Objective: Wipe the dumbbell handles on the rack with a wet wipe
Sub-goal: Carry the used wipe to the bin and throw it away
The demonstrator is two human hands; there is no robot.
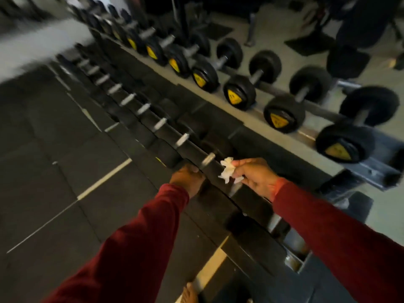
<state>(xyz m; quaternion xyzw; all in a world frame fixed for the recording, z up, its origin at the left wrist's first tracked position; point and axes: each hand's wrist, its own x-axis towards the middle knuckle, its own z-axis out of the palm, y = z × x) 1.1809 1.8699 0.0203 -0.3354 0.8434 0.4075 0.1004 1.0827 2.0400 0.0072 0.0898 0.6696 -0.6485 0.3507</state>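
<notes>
My left hand (187, 177) curls over a near dumbbell head (172, 156) on the rack (371, 171). My right hand (255, 178) pinches the wet wipe (227, 170), soft and limp, just beside the steel handle (207, 160); I'd wrap it round mid-handle.

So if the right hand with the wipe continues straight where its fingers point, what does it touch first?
Probably the metal handle of the nearest dumbbell on the rack: the right hand pinches the crumpled wet wipe just beside it. Depth is unclear, since the picture is blurred.
</notes>
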